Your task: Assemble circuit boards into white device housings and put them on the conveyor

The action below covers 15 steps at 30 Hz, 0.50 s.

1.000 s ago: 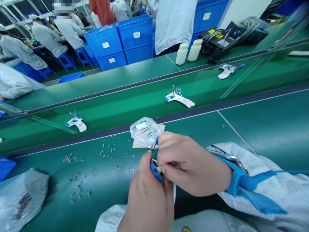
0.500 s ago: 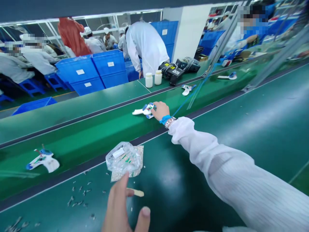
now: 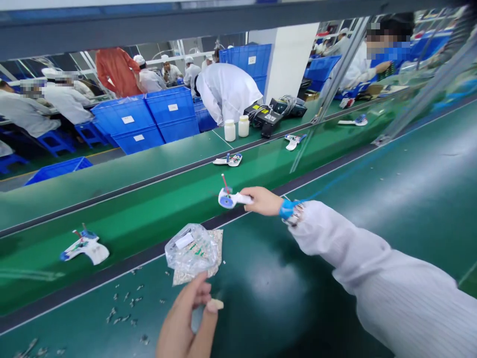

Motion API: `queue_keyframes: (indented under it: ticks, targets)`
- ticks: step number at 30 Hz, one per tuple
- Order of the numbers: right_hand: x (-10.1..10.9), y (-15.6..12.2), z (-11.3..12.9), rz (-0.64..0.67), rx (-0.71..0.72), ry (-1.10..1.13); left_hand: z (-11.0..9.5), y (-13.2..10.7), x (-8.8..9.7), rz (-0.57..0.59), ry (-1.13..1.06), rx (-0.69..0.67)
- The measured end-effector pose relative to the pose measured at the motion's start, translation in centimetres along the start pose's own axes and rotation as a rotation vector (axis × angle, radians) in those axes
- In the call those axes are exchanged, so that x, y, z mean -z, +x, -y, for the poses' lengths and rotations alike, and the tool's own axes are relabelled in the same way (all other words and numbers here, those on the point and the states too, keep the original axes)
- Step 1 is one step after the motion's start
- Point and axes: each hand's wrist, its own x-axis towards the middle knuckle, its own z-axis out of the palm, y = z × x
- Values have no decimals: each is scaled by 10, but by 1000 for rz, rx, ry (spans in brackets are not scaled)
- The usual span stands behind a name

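Grip loosened: right hand [image 3: 263, 201] touches the white-and-blue plastic part [image 3: 228, 199]; left hand [image 3: 182, 320] pinches a pale piece [image 3: 216, 304].

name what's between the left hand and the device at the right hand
In the head view, a clear plastic bag on a sheet lies between the left hand and the device.

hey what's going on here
A person is working at a green conveyor belt. Their right hand is on a white and blue plastic assembly with a red wire, which sits on the belt. Their left hand pinches a small pale piece near a clear plastic bag and scattered small metal parts.
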Motion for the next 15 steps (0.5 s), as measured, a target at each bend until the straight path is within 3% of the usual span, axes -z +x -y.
queue_keyframes:
  ticks: [3, 6, 10, 15]
  targets:
    - [-23, -42, 28, 254, 197, 235, -4, 0, -8, -95, -119, 38]
    - [-49, -72, 48, 546, 292, 548, -22, -3, -9, -95, -197, 5]
    - [-76, -88, 61, 926, 162, 1073, -41, -12, -4, -157, -163, -65]
    - [-88, -94, 64, 1038, 52, 1224, -41, -21, 0, -287, -223, -87]
